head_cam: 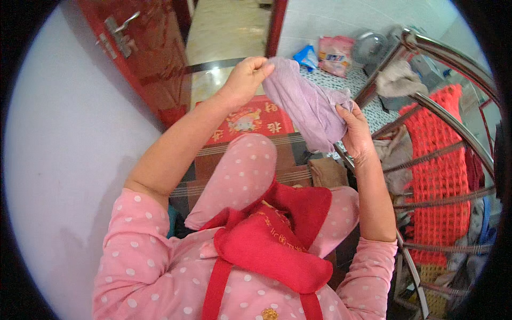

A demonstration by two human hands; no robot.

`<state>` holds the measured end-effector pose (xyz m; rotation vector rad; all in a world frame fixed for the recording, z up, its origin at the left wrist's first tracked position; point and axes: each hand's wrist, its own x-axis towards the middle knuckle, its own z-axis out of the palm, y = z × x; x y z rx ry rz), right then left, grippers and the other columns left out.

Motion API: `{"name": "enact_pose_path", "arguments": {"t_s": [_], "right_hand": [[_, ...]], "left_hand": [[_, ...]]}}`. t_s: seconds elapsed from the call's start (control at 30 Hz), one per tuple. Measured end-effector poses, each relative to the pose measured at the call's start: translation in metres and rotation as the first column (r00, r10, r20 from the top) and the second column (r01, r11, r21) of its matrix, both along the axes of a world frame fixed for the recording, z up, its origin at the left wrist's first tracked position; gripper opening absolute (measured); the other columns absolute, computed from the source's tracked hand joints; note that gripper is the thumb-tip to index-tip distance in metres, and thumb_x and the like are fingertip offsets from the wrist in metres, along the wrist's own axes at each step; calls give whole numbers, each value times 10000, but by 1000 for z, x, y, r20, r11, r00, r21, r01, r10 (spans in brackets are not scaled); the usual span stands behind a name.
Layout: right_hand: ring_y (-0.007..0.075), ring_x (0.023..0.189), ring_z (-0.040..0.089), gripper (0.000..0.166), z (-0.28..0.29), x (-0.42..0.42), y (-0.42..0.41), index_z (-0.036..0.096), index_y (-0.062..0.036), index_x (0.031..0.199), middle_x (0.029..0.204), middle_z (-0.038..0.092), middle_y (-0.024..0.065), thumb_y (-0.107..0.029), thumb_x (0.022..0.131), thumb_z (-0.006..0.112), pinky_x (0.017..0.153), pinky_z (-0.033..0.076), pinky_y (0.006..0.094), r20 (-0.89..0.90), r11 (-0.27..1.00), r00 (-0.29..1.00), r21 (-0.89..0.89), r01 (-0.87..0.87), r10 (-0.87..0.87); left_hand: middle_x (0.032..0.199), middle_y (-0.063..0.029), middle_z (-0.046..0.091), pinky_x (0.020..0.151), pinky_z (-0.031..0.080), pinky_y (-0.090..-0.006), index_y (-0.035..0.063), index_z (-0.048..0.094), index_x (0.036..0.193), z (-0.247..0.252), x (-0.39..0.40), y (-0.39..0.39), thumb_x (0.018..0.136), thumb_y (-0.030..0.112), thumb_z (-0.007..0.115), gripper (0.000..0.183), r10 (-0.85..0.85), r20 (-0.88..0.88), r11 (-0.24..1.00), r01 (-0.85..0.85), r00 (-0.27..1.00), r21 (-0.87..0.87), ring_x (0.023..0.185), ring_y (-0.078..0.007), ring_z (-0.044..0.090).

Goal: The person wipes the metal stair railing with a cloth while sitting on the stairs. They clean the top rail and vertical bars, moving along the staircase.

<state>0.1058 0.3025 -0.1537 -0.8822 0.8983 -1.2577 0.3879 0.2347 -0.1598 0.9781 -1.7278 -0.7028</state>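
A light purple cloth (306,102), thin and partly folded, is stretched between my two hands above a red mat. My left hand (250,76) pinches its upper left end between thumb and fingers. At the cloth's right end, my right hand (356,124) grips a bunched edge, close to a metal rack. The cloth's lower edge hangs loose between the hands. A red apron (276,240) with yellow writing lies bunched over my lap, above pink dotted clothing.
At right stands a curved metal rack (448,116) with a red knitted piece (436,172) and a grey cloth (400,79). A pink bag (335,56) and a blue packet (306,58) lie by the wall. A wooden door (148,56) stands left, beyond the red mat (256,120).
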Motion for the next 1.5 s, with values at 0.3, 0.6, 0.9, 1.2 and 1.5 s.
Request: {"name": "enact_pose_path", "arguments": {"t_s": [0.3,0.6,0.9,1.2,1.5], "right_hand": [[212,1116,558,526,-25,53,-13,434,-40,1362,1305,535,109,-316,934,566,924,464,365,-398,943,855,137,-304,334],[167,1017,605,412,-44,-20,-41,475,-42,1321,1216,603,84,-246,965,517,888,483,304,-268,963,929,155,-219,254],[125,1004,587,381,-62,-69,-38,509,-77,1290,1186,613,24,-261,957,538,878,466,283,-252,972,959,225,-68,126],[149,1072,544,406,-70,-106,-13,500,-94,1305,1216,580,32,-289,953,549,940,420,315,-270,966,962,257,23,49],[159,975,598,394,-125,-174,21,530,-75,1267,1129,614,46,-288,938,571,832,476,282,-456,925,887,298,237,-80]], "left_hand": [[878,22,564,749,428,-242,34,572,1069,22,145,62,979,259,505,251,180,285,984,-174,941,-48,825,-62,494],[1194,-20,562,952,392,-302,87,527,1237,-47,314,144,964,398,510,414,267,-37,696,-166,963,698,1078,-135,512],[1139,-22,613,962,395,-356,93,562,1166,-52,345,144,938,334,535,333,436,-255,723,-167,863,670,1077,-170,544],[867,-30,611,755,424,-310,66,656,886,-164,371,209,674,176,596,246,-222,318,332,-235,922,914,810,-170,537],[981,-196,668,807,493,-419,2,656,945,-199,298,143,856,210,543,254,-366,759,696,-383,539,608,900,-321,647]]}}
